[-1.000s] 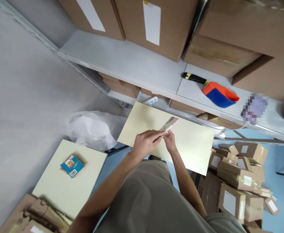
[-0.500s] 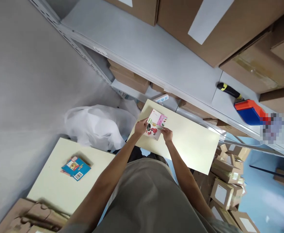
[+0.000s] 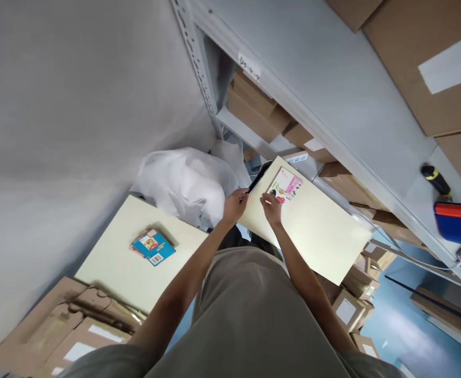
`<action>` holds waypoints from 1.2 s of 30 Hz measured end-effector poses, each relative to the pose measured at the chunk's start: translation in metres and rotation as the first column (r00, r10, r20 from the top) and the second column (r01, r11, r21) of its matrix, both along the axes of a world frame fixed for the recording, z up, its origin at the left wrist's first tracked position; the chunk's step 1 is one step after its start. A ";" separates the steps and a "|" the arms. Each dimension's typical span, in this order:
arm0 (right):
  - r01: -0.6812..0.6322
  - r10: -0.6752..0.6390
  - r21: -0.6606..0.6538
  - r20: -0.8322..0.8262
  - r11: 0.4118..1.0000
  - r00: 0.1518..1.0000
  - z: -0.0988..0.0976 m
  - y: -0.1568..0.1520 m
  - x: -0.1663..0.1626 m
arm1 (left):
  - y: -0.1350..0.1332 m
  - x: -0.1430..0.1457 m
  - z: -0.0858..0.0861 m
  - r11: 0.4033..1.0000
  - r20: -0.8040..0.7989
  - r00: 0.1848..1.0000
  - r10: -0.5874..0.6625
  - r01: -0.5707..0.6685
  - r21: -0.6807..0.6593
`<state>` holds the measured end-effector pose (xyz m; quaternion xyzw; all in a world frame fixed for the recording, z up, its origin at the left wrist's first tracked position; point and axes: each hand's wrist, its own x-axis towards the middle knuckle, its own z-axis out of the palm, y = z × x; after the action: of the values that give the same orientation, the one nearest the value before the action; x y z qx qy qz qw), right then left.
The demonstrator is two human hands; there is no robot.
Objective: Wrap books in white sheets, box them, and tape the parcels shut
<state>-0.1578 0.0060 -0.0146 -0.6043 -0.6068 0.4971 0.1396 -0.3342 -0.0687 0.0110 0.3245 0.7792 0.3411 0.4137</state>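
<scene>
A booklet (image 3: 284, 184) with fruit and vegetable pictures on its cover lies flat on the cream tabletop (image 3: 313, 226). My right hand (image 3: 272, 208) is over the booklet's near edge, fingers curled together and hiding part of it. Whether they grip anything is too small to see. To the left, past the tabletop's edge, is my left hand (image 3: 236, 206), apart from the booklet. Its fingers are closed, with a tiny dark spot at the tips that I cannot identify. A small stack of blue booklets (image 3: 154, 247) rests on another cream surface (image 3: 116, 252).
White translucent sheeting (image 3: 187, 181) is bunched between the two surfaces. Grey shelving (image 3: 293, 94) with cardboard boxes (image 3: 254, 102) runs along the far side. A black-and-yellow handled tool (image 3: 435, 178) and a red-and-blue object (image 3: 457, 223) sit on it. More cartons (image 3: 346, 310) are stacked at right.
Both hands held the booklet before; now it lies on the tabletop. My left hand has left it, and my right hand has shifted to its near edge. The camera view has turned.
</scene>
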 end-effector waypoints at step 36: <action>-0.610 0.620 -0.112 0.139 0.785 0.772 -0.004 -0.094 -0.138 | -0.125 -0.107 0.001 0.864 -0.056 0.869 0.492 -0.495 -0.097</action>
<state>-0.2954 -0.0876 -0.0185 -0.4165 -0.7652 0.4805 -0.1006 -0.4411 -0.1940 0.0119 0.0967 0.8595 0.3881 0.3183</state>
